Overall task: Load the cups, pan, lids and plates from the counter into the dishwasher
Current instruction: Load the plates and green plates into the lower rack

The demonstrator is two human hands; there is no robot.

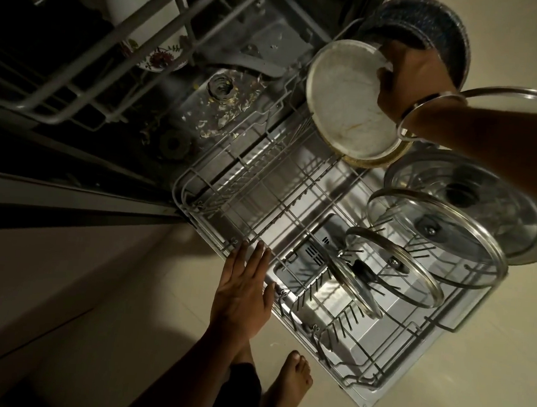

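Our right hand grips a soiled plate by its edge, with what seems a second plate under it, held above the far side of the lower rack. Just below that hand, three glass lids stand in the tines, with a dark pan beyond its knuckles. Our left hand lies flat and relaxed, fingertips on the near rim. We judge the edge grip risky: the plates could slip or knock the nearest lid.
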